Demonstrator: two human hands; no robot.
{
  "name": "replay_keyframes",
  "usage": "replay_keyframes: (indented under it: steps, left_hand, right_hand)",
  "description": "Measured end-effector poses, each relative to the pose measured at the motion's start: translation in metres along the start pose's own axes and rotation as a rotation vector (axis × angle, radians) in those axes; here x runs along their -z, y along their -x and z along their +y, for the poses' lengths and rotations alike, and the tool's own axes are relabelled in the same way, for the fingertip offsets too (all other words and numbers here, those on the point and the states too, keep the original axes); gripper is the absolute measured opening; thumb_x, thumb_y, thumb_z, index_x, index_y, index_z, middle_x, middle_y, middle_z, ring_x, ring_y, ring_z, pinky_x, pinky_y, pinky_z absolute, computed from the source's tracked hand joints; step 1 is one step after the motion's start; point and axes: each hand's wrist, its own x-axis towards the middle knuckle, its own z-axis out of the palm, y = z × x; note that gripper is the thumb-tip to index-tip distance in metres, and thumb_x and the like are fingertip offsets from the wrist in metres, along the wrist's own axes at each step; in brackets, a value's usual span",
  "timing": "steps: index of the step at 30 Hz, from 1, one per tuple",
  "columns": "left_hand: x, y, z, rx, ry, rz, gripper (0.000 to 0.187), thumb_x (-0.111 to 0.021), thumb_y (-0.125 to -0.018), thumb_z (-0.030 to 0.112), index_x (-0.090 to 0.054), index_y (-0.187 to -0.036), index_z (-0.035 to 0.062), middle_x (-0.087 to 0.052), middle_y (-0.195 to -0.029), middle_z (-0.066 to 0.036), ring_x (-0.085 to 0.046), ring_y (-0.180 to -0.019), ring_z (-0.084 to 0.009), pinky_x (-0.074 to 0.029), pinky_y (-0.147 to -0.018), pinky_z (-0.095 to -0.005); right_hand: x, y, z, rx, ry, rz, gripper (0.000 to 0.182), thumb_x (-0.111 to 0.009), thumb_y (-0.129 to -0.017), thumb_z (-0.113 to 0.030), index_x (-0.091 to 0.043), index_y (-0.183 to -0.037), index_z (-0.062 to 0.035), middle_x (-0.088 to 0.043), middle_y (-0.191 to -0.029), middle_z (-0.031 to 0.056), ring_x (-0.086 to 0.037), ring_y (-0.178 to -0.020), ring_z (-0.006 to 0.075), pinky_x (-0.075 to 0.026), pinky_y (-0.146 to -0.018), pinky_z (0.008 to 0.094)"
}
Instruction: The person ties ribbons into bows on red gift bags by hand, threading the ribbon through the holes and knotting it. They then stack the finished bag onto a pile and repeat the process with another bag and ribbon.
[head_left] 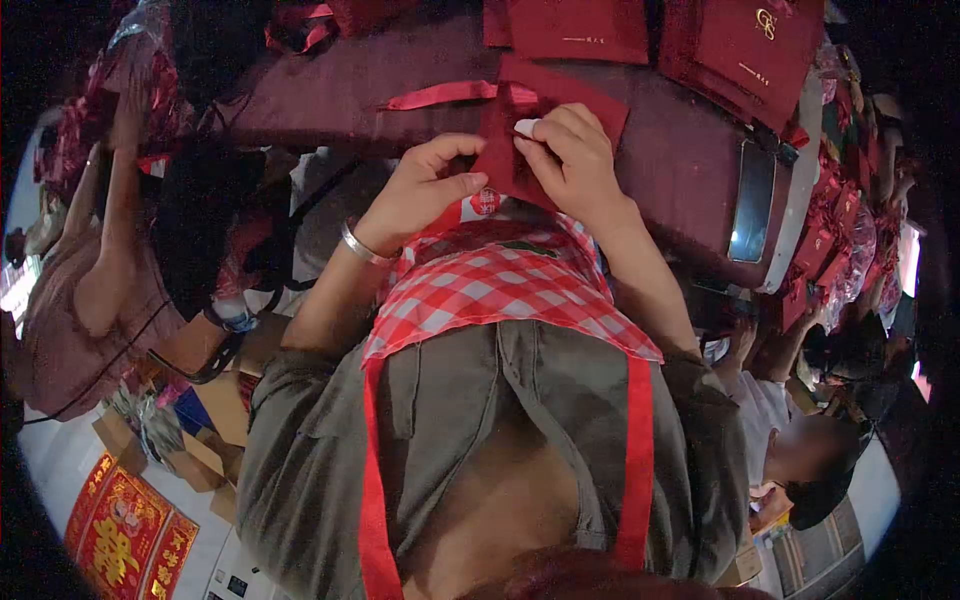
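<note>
A dark red flat piece (595,100), like a gift bag or folder, lies at the near table edge with its lower end over my apron. My left hand (430,185) has thumb and forefinger closed at its left edge. Over its middle, my right hand (575,165) is closed with thumb and fingers together, and a small white patch (525,128) shows at a fingertip; what the fingers pinch I cannot tell. A bright red ribbon (440,95) runs leftward from the piece across the table.
More dark red pieces (580,30) lie at the back, and a stack with gold lettering (740,55) sits at right. A phone (753,200) rests near the table's right end. People work on both sides, beside red goods (830,230). Open cardboard boxes (200,450) stand at lower left.
</note>
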Motion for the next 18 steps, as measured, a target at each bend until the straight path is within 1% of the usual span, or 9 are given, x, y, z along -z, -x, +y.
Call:
replay_keyframes:
  steps: [3, 5, 6, 7, 9, 11, 14, 18]
  left_hand:
    - [0.0, 0.0, 0.0, -0.006, -0.015, 0.002, 0.032, -0.062, -0.083, -0.002, -0.056, -0.114, 0.0, -0.059, -0.102, 0.0, -0.053, -0.092, -0.0062, -0.046, -0.082, -0.0231]
    - [0.001, 0.0, 0.002, -0.014, -0.022, 0.001, 0.032, -0.062, -0.083, -0.002, -0.056, -0.114, 0.0, -0.059, -0.102, 0.0, -0.053, -0.092, -0.0061, -0.046, -0.082, -0.0231]
    - [0.0, 0.001, 0.006, 0.028, -0.036, 0.018, 0.031, -0.061, -0.083, -0.003, -0.056, -0.114, 0.0, -0.059, -0.102, 0.0, -0.053, -0.092, -0.006, -0.046, -0.082, -0.0231]
    - [0.0, 0.002, 0.009, 0.07, -0.051, 0.035, 0.031, -0.061, -0.083, -0.003, -0.057, -0.113, 0.0001, -0.059, -0.102, 0.001, -0.053, -0.091, -0.006, -0.046, -0.082, -0.0231]
    - [-0.002, 0.002, 0.011, 0.074, -0.03, 0.038, 0.03, -0.061, -0.083, -0.003, -0.057, -0.113, 0.0003, -0.059, -0.101, 0.001, -0.053, -0.091, -0.0058, -0.046, -0.082, -0.0229]
    - [-0.001, 0.002, 0.008, 0.076, -0.008, 0.041, 0.03, -0.061, -0.083, -0.003, -0.057, -0.113, 0.0005, -0.059, -0.101, 0.001, -0.053, -0.09, -0.0055, -0.046, -0.082, -0.0227]
    - [0.002, -0.001, 0.0, 0.052, 0.013, 0.028, 0.028, -0.062, -0.083, -0.002, -0.059, -0.11, -0.0004, -0.059, -0.102, 0.0, -0.053, -0.092, -0.0069, -0.045, -0.084, -0.0235]
    - [0.003, -0.002, -0.002, -0.083, -0.119, 0.023, 0.026, -0.063, -0.081, 0.0, -0.06, -0.107, -0.0025, -0.059, -0.105, -0.004, -0.053, -0.097, -0.0106, -0.043, -0.087, -0.0256]
  right_hand:
    - [0.002, -0.001, -0.003, 0.027, 0.023, -0.038, 0.012, -0.066, -0.077, -0.01, -0.061, -0.084, -0.0018, -0.056, -0.075, 0.0097, -0.052, -0.072, 0.0281, -0.041, -0.066, 0.0375]
    - [0.0, 0.002, -0.001, 0.024, 0.011, -0.043, 0.011, -0.063, -0.079, -0.013, -0.061, -0.084, -0.0033, -0.057, -0.076, 0.0088, -0.054, -0.076, 0.0279, -0.041, -0.071, 0.0382]
    - [0.0, 0.001, -0.002, 0.024, 0.01, -0.044, 0.011, -0.063, -0.079, -0.013, -0.061, -0.084, -0.0033, -0.057, -0.076, 0.0088, -0.054, -0.076, 0.0279, -0.041, -0.071, 0.0382]
    - [0.0, 0.001, -0.003, 0.011, 0.034, -0.08, 0.01, -0.062, -0.08, -0.014, -0.061, -0.084, -0.004, -0.057, -0.078, 0.0086, -0.054, -0.078, 0.0281, -0.041, -0.073, 0.0388]
    - [0.003, 0.0, -0.006, -0.002, 0.058, -0.117, 0.011, -0.061, -0.081, -0.015, -0.061, -0.084, -0.0047, -0.057, -0.079, 0.0083, -0.054, -0.08, 0.0283, -0.041, -0.075, 0.0393]
    - [0.006, -0.003, -0.01, 0.008, 0.099, -0.202, 0.012, -0.06, -0.082, -0.017, -0.061, -0.085, -0.0055, -0.058, -0.082, 0.0078, -0.054, -0.084, 0.0285, -0.04, -0.079, 0.041]
    - [0.008, -0.005, -0.014, 0.017, 0.132, -0.231, 0.012, -0.06, -0.082, -0.018, -0.06, -0.086, -0.0059, -0.057, -0.083, 0.0075, -0.054, -0.086, 0.0281, -0.039, -0.081, 0.042]
    - [0.01, -0.01, -0.018, 0.036, 0.14, -0.265, 0.011, -0.059, -0.082, -0.017, -0.06, -0.086, -0.0066, -0.057, -0.082, 0.0073, -0.054, -0.086, 0.0276, -0.039, -0.082, 0.0421]
